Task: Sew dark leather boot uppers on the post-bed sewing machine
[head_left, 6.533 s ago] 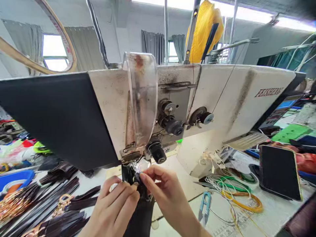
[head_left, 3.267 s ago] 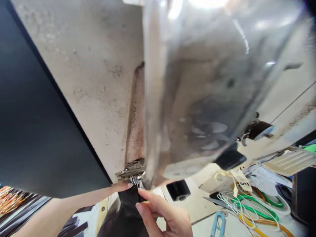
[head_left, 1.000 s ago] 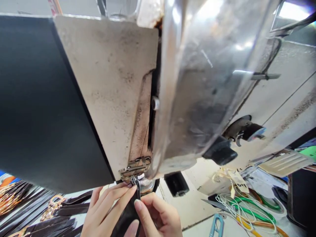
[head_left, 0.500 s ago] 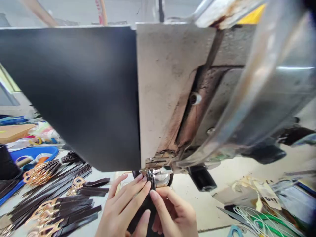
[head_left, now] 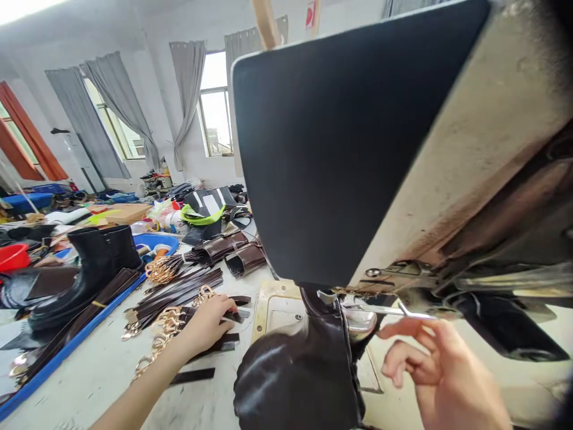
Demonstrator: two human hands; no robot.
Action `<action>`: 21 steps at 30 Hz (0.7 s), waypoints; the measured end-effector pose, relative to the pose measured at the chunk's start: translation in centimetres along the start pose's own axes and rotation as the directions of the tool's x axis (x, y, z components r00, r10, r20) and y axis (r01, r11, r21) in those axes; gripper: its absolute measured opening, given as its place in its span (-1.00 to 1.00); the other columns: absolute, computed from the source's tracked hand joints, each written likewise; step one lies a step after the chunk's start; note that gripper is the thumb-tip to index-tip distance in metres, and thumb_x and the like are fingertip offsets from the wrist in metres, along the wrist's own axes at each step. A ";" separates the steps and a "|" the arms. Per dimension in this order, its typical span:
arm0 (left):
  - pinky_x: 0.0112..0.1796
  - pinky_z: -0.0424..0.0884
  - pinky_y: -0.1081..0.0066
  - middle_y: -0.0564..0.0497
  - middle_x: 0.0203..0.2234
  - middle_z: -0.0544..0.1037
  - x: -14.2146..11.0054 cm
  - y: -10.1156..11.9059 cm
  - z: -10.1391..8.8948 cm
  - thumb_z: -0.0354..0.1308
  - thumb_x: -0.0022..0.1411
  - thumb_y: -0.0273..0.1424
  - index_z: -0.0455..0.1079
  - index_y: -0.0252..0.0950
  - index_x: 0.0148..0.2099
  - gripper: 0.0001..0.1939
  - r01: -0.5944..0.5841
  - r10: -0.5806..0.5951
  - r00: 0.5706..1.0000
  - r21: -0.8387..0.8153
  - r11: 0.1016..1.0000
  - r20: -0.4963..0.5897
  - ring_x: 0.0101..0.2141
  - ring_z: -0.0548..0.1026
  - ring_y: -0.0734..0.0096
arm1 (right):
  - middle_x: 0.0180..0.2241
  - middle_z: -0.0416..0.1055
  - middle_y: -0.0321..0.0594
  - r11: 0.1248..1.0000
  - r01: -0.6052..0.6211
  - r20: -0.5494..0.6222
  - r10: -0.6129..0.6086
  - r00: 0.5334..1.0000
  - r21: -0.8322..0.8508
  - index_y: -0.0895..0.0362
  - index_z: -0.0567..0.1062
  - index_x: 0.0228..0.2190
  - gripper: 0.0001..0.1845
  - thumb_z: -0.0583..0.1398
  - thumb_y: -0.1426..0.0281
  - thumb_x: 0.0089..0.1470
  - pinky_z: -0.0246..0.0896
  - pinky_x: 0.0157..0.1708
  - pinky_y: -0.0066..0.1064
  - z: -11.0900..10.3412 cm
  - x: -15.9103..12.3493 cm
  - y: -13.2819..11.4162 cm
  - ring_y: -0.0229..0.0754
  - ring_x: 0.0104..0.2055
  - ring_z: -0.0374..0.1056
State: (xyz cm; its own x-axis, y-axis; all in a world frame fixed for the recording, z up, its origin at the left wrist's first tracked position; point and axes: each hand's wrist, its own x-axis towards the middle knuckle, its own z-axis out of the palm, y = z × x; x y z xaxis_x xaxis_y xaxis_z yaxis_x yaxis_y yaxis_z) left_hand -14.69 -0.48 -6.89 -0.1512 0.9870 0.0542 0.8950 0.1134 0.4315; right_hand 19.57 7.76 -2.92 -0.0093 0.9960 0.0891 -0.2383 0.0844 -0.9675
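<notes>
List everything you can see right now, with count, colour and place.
Sewing machine: 1, cream with dark end cover, upper right.
Leather-like piece: 1, dark brown, beneath the machine head.
Lever: 1, silver, by the right forefinger.
Straps: many, dark brown, left of the machine.
Fittings: many, gold, among the straps.
Rolled pieces: 2, brown, behind the straps.
Boot: at least 1, black, left.
Tray: 1, blue, left.
Container: 1, red, far left.
Windows: at least 3, bright, far wall.
Curtains: several, grey and orange, beside windows.
Worktable: 1, whitish, below.
Background clutter: uncountable, mixed colours.
Left hand: 1, bare, at the straps.
Right hand: 1, bare, by the lever.
</notes>
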 end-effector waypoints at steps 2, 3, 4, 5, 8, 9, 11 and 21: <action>-0.02 0.40 0.12 0.01 -0.24 0.54 0.1 -1.0 0.5 0.24 0.29 -0.40 0.46 -0.32 -0.22 -0.92 0.010 -0.012 0.999 0.043 0.999 0.043 -0.13 0.49 0.25 | -0.59 0.49 -0.11 0.999 -0.004 -0.029 0.005 1.000 0.031 0.12 0.49 -0.60 -0.62 0.34 0.06 -0.12 0.14 -0.80 -0.38 -0.3 1.5 -0.5 -0.20 -0.75 0.27; -0.01 0.39 0.11 0.01 -0.24 0.54 0.1 -1.2 0.8 0.22 0.31 -0.39 0.45 -0.32 -0.23 -0.91 0.011 -0.014 0.998 0.054 0.998 0.056 -0.12 0.49 0.25 | -0.61 0.47 -0.13 1.000 0.003 -0.018 -0.003 1.000 0.020 0.13 0.48 -0.60 -0.68 0.33 0.13 -0.13 0.15 -0.76 -0.40 -0.3 1.9 -0.6 -0.21 -0.73 0.28; 0.01 0.37 0.10 0.01 -0.23 0.53 0.1 -1.3 1.0 0.20 0.33 -0.39 0.45 -0.31 -0.21 -0.91 0.010 -0.014 0.998 0.060 0.998 0.066 -0.11 0.48 0.25 | -0.63 0.46 -0.15 1.000 0.016 -0.005 -0.016 1.000 0.008 0.13 0.47 -0.61 -0.71 0.32 0.17 -0.13 0.16 -0.74 -0.41 -0.2 2.0 -0.8 -0.23 -0.72 0.28; 0.04 0.34 0.08 0.00 -0.20 0.53 0.2 -1.3 1.2 0.18 0.33 -0.39 0.44 -0.31 -0.18 -0.91 0.009 -0.013 0.997 0.060 0.998 0.073 -0.08 0.47 0.23 | -0.63 0.44 -0.18 1.000 0.027 0.007 -0.027 1.000 0.003 0.12 0.46 -0.61 -0.72 0.31 0.18 -0.13 0.17 -0.73 -0.41 0.1 2.0 -1.0 -0.24 -0.71 0.28; 0.08 0.26 0.02 -0.03 -0.15 0.53 0.4 -1.6 1.5 0.14 0.31 -0.40 0.41 -0.28 -0.11 -0.88 0.004 -0.008 0.995 0.043 0.999 0.098 -0.04 0.46 0.17 | -0.64 0.42 -0.21 0.998 0.061 -0.008 -0.061 0.998 0.003 0.12 0.42 -0.64 -0.68 0.28 0.15 -0.11 0.17 -0.71 -0.43 0.7 1.3 -1.9 -0.26 -0.71 0.26; 0.07 0.25 0.02 -0.03 -0.16 0.54 0.5 -1.8 1.5 0.12 0.29 -0.40 0.41 -0.27 -0.13 -0.88 0.000 -0.003 0.994 0.035 0.999 0.111 -0.05 0.46 0.15 | -0.66 0.39 -0.24 0.997 0.076 -0.023 -0.076 0.997 0.004 0.12 0.41 -0.65 -0.67 0.27 0.15 -0.09 0.15 -0.72 -0.44 0.8 1.0 -2.4 -0.28 -0.71 0.24; 0.02 0.26 0.04 -0.02 -0.19 0.55 0.8 -2.2 1.6 0.07 0.25 -0.37 0.40 -0.23 -0.17 -0.86 -0.015 0.012 0.991 0.021 1.000 0.135 -0.08 0.46 0.12 | -0.69 0.35 -0.28 0.994 0.107 -0.052 -0.106 0.993 0.008 0.11 0.39 -0.67 -0.66 0.22 0.17 -0.04 0.13 -0.70 -0.47 1.0 0.7 -3.4 -0.30 -0.71 0.22; -0.14 0.42 0.21 0.04 -0.37 0.58 1.7 -2.8 1.2 0.00 0.22 -0.10 0.37 -0.16 -0.32 -0.72 -0.048 0.054 0.984 -0.044 0.998 0.169 -0.25 0.52 0.13 | -0.56 0.36 -0.29 0.948 0.285 0.230 -0.248 0.941 -0.145 0.14 0.47 -0.50 -0.44 0.07 -0.03 0.29 0.05 -0.64 -0.50 1.4 -2.8 0.5 -0.32 -0.63 0.24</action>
State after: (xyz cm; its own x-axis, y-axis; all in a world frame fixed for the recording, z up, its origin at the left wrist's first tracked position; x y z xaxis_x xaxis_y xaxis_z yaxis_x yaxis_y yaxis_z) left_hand -16.93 1.01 -9.13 -0.0291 0.9967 -0.0757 0.8819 0.0612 0.4675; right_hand 18.16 4.97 -3.33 -0.1732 0.9094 0.3781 -0.0880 0.3681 -0.9256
